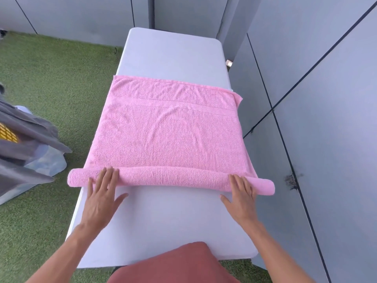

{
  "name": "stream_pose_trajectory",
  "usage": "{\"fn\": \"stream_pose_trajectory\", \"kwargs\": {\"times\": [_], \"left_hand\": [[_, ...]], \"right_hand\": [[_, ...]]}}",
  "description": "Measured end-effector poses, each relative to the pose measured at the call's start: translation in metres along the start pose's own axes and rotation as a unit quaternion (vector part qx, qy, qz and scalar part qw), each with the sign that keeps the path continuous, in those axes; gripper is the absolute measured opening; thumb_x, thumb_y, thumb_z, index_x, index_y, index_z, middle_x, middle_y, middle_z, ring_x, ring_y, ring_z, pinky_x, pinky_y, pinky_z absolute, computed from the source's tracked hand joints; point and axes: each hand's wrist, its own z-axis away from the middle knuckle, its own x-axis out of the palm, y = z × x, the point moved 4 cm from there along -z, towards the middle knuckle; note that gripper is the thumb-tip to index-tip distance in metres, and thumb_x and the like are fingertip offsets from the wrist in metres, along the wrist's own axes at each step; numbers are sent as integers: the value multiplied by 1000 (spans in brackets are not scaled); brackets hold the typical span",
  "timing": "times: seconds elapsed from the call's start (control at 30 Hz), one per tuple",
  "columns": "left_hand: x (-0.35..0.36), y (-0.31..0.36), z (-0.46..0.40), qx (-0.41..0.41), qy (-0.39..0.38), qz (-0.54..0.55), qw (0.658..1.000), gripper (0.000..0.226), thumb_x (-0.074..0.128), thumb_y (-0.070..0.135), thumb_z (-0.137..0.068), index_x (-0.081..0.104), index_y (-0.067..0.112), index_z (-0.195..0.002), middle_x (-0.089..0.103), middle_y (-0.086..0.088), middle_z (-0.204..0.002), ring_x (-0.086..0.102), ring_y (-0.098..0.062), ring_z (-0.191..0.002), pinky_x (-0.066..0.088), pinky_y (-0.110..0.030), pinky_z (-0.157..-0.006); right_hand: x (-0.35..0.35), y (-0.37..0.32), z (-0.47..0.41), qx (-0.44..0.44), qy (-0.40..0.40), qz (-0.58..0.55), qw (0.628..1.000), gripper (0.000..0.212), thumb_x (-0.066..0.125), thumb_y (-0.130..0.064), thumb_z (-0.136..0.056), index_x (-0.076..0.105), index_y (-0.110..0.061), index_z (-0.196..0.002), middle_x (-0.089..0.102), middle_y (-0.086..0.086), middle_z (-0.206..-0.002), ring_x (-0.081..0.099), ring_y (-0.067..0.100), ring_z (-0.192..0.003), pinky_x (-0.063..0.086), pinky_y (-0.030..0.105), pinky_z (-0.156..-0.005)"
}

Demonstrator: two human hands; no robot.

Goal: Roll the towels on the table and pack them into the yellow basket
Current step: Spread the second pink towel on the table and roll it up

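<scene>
A pink towel (167, 127) lies spread across the white table (173, 56), its near edge rolled into a thick tube that overhangs both sides. My left hand (103, 193) presses flat on the left part of the roll, fingers straight. On the right part rests my right hand (240, 195), fingers straight over the roll as well. A patch of the yellow basket (7, 133) shows at the far left edge, mostly hidden under grey cloth.
Grey towels (26, 144) hang over the basket at the left, above a clear plastic bag (49, 162). Green artificial grass (51, 78) covers the floor. Grey wall panels (316, 99) run close along the table's right side.
</scene>
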Motion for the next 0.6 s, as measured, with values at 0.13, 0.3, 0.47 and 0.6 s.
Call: {"fn": "stream_pose_trajectory", "kwargs": {"times": [0.13, 0.3, 0.47, 0.6], "left_hand": [[2, -5, -29, -22, -33, 9, 999, 68, 76, 9, -76, 43, 4, -135, 50, -15, -133, 41, -38, -130, 26, -67, -102], [-13, -10, -40, -14, -32, 10, 999, 43, 72, 8, -79, 53, 8, -117, 59, -10, -111, 52, -36, -111, 36, -65, -96], [-9, -13, 3, -17, -52, 36, 998, 42, 75, 3, -76, 59, 6, -115, 61, -9, -108, 54, -37, -107, 38, -65, -95], [-16, -24, -3, -49, -151, 101, 982, 40, 72, 7, -82, 61, 5, -121, 63, -12, -118, 57, -37, -110, 39, -54, -99]], "right_hand": [[-3, -3, -23, 20, -25, -51, 998, 58, 73, -16, -79, 52, -8, -132, 55, 6, -132, 41, 32, -130, 28, 50, -111], [-7, -1, -25, -23, -46, -38, 998, 46, 65, -8, -83, 52, -10, -127, 59, 3, -123, 47, 28, -122, 33, 43, -105], [-8, 5, 9, -47, -79, -45, 995, 42, 59, -7, -88, 51, -13, -129, 57, 1, -123, 47, 24, -122, 27, 35, -105], [-13, 14, -2, -7, -169, -121, 978, 43, 52, -18, -95, 45, -16, -138, 51, -1, -137, 41, 19, -130, 26, 33, -110]]}}
